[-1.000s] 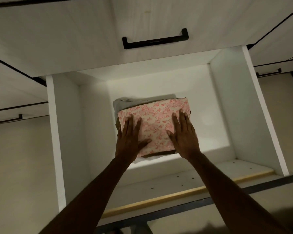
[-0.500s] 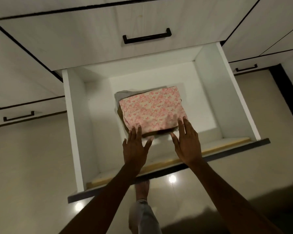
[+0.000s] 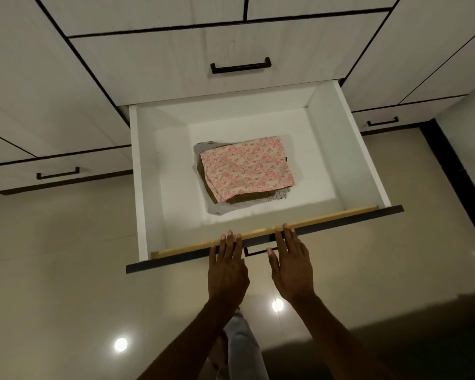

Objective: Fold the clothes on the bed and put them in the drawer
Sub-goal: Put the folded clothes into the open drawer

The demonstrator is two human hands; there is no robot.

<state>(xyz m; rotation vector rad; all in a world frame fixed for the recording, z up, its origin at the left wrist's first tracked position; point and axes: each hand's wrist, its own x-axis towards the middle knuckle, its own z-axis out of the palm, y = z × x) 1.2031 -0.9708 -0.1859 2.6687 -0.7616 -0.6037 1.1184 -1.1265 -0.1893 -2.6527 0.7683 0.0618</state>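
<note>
Head view. The drawer [image 3: 340, 149] stood pulled out from the cabinet, its white interior exposed. A stack of folded clothes [image 3: 246, 171] lay on the drawer floor near the middle, topped by a pink floral cloth [image 3: 247, 167] over brown and grey layers. The left hand [image 3: 227, 266] and right hand [image 3: 291, 263] were released, fingers straight, fingertips at the drawer's front edge [image 3: 340, 216], apart from the clothes and grasping nothing. A closed drawer with a black handle [image 3: 241, 66] sat above; further handles flanked it. Glossy floor [image 3: 66, 270] below showed light reflections and a trouser leg [image 3: 243, 341].
</note>
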